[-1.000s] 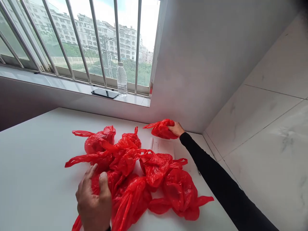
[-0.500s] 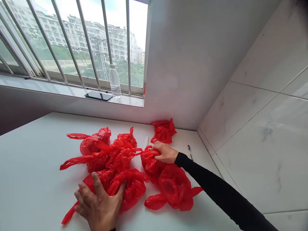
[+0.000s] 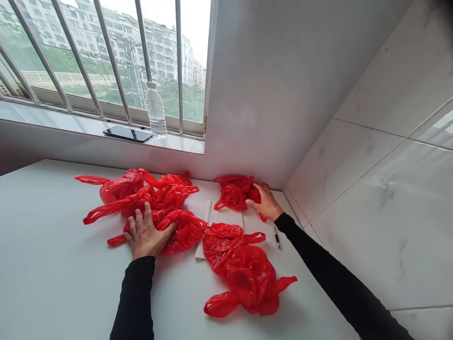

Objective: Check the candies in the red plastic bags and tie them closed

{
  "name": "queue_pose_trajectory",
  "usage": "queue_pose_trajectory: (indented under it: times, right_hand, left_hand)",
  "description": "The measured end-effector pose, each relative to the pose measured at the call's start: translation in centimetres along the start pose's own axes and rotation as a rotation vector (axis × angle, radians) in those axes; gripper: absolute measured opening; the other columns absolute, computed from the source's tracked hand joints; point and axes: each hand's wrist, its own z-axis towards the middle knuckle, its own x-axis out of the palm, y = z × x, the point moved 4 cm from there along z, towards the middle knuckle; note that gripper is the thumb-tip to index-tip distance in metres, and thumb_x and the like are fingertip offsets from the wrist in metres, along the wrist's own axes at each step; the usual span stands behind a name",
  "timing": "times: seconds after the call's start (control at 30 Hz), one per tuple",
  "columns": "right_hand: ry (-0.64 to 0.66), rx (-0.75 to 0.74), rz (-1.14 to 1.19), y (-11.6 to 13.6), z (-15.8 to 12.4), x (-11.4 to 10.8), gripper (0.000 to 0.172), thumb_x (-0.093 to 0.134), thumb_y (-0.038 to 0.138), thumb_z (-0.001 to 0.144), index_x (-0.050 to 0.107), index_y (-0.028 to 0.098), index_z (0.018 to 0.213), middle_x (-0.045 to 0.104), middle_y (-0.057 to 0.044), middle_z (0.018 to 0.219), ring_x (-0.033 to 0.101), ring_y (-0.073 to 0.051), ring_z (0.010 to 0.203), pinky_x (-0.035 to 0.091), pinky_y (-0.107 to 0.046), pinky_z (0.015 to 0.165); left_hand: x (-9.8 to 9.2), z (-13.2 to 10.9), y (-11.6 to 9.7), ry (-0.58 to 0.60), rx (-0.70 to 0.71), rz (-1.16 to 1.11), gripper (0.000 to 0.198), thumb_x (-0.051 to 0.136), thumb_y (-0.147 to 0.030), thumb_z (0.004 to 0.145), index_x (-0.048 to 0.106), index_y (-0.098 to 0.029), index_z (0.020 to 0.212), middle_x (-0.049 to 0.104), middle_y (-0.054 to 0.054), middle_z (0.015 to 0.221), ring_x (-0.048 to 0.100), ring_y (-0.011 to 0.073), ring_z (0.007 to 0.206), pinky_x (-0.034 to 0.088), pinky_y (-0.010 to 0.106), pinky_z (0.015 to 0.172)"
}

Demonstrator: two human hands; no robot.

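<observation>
Red bags lie in three groups on a white surface (image 3: 71,278). The left hand (image 3: 148,236) is spread wide, thumb well out from the fingers, against the near bags (image 3: 186,231) of the left cluster; other bags (image 3: 122,188) lie behind them, handles trailing left. The right hand (image 3: 266,204) reaches to the far edge by the wall (image 3: 255,94), fingers and thumb curved around a small bag (image 3: 254,194); whether it grips that bag cannot be told. Just beside it, on the left, sits another bag (image 3: 233,194).

Two more bags, one (image 3: 221,243) behind the other (image 3: 253,281), touch at the near middle. Paper (image 3: 226,217) lies partly under the first, and a pen (image 3: 277,238) rests to its right, near the right sleeve (image 3: 318,264). On the sill (image 3: 184,144), a clear bottle (image 3: 156,113) stands upright beside a flat black phone (image 3: 127,133), in front of the window bars (image 3: 180,66).
</observation>
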Motion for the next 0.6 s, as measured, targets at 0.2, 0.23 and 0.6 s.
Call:
queue_pose_trajectory:
  times: [0.2, 0.23, 0.6]
  right_hand:
    - [0.306, -0.071, 0.079, 4.0, -4.9, 6.4, 0.04, 0.085, 0.032, 0.07, 0.074, 0.022, 0.107, 0.074, 0.0, 0.085, 0.069, -0.019, 0.079, 0.053, -0.03, 0.075]
    - [0.289, -0.05, 0.084, 3.8, -4.5, 6.2, 0.026, 0.08, 0.031, 0.077, 0.075, 0.02, 0.1, 0.073, 0.0, 0.08, 0.067, -0.017, 0.074, 0.053, -0.029, 0.072]
    - [0.037, 0.069, 0.098, 1.5, -2.2, -4.4, 0.051, 0.058, 0.045, 0.095, 0.055, 0.021, 0.14, 0.06, -0.015, 0.137, 0.053, -0.028, 0.131, 0.036, -0.05, 0.114]
  left_hand:
    - [0.1, -9.4, -5.5, -0.299, 0.365, -0.344, 0.054, 0.055, -0.038, 0.097, 0.049, -0.023, 0.148, 0.039, 0.013, 0.16, 0.032, 0.0332, 0.15, 0.023, 0.056, 0.123]
    - [0.9, -11.0, -6.1, -0.245, 0.423, -0.364, 0.048, 0.051, -0.035, 0.099, 0.051, -0.026, 0.146, 0.046, 0.01, 0.155, 0.041, 0.0294, 0.145, 0.032, 0.05, 0.121]
    - [7.3, -16.9, -4.6, 0.15, 0.531, -0.114, 0.046, 0.04, -0.034, 0.102, 0.061, -0.022, 0.14, 0.052, 0.011, 0.152, 0.044, 0.0306, 0.145, 0.025, 0.058, 0.122]
